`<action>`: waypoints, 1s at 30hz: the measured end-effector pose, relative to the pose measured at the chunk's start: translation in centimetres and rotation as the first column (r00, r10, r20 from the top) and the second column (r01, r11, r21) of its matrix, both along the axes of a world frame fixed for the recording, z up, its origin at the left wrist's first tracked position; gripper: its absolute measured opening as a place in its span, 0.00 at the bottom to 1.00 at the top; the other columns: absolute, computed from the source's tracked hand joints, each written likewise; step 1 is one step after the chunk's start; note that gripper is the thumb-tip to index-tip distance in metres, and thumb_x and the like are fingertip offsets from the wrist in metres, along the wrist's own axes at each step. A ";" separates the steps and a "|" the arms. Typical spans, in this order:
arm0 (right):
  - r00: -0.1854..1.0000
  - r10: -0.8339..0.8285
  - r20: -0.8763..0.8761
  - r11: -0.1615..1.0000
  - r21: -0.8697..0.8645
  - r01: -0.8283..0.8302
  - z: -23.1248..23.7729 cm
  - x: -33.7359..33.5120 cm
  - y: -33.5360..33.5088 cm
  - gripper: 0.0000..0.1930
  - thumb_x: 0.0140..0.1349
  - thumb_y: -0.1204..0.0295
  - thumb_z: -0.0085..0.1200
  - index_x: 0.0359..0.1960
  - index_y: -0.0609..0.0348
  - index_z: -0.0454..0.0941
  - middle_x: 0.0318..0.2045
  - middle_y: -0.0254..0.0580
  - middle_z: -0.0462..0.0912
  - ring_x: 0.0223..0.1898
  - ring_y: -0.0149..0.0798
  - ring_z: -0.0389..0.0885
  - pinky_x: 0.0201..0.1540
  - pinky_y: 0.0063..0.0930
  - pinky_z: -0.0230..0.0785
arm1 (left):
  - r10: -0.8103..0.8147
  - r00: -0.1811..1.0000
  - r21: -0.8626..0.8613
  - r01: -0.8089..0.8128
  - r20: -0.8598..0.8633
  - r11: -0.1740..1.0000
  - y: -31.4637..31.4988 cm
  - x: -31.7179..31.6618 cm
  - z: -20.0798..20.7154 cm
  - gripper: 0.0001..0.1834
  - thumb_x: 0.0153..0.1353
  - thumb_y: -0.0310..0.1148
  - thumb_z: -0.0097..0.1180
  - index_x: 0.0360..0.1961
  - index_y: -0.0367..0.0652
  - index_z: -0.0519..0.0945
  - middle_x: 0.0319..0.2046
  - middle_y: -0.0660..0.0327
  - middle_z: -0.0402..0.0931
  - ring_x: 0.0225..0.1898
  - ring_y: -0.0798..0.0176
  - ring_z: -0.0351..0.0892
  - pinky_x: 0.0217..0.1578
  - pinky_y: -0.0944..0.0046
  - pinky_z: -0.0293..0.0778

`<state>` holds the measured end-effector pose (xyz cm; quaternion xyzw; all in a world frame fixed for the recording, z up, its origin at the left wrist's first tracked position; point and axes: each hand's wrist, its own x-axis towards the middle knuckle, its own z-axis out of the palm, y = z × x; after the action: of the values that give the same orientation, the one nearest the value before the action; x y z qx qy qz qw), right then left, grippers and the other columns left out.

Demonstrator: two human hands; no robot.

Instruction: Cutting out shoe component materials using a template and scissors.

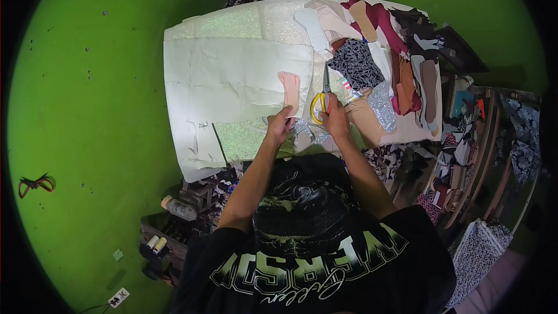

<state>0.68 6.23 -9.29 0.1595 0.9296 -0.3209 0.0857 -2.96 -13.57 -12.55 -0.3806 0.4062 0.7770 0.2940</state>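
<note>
Scissors with yellow handles [315, 107] are in my right hand [335, 117], whose fingers are wrapped about the grips. Their dark blades point away from me, just right of the pale sheet's edge. My left hand [281, 124] pinches the near end of a pink curved pattern piece [289, 88], together with the edge of the pale greenish-white sheet [232, 75] beneath it. The pattern carries small markings. Underneath the sheet, glittery pale material [238, 139] shows at its near side. I cannot tell whether the blades are parted.
Curved cut pieces in white, maroon [386, 29], brown [405, 78] and grey lie across the table's right side, with a black-and-white patterned piece [356, 63] among them. Scraps fill wooden racks [474, 157] at right. A green wall [81, 99] stands at left; another pair of scissors [36, 184] hangs there.
</note>
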 end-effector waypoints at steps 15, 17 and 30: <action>0.727 -0.231 0.647 0.240 -0.686 0.687 9.1 10.6 -4.8 0.30 0.63 0.41 0.50 0.54 0.53 0.67 0.27 0.34 0.73 0.27 0.30 0.75 0.30 0.27 0.72 | -0.047 0.994 0.047 0.052 -0.097 0.998 0.5 0.3 2.6 0.15 0.64 0.28 0.56 0.47 0.28 0.74 0.43 0.53 0.77 0.42 0.55 0.81 0.47 0.56 0.83; 0.769 -0.208 0.604 0.384 -0.673 0.632 7.9 11.1 -6.8 0.36 0.62 0.33 0.44 0.54 0.54 0.67 0.28 0.34 0.73 0.27 0.30 0.75 0.30 0.27 0.71 | -0.037 0.999 -0.053 0.037 0.003 0.998 0.8 0.0 2.0 0.15 0.63 0.30 0.57 0.46 0.29 0.75 0.41 0.54 0.78 0.41 0.57 0.81 0.43 0.60 0.84; 0.845 -0.193 0.499 0.475 -0.706 0.525 5.6 8.2 -11.6 0.35 0.63 0.34 0.44 0.53 0.54 0.64 0.24 0.35 0.72 0.21 0.29 0.73 0.21 0.23 0.70 | -0.174 0.985 -0.214 0.172 0.009 0.962 0.5 -0.2 2.2 0.13 0.59 0.35 0.60 0.38 0.35 0.79 0.29 0.59 0.79 0.25 0.65 0.76 0.26 0.66 0.74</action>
<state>8.92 -5.37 -3.65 0.3500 0.5819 -0.6925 0.2438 -3.15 -13.06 -10.38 -0.3693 0.5205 0.7020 0.3162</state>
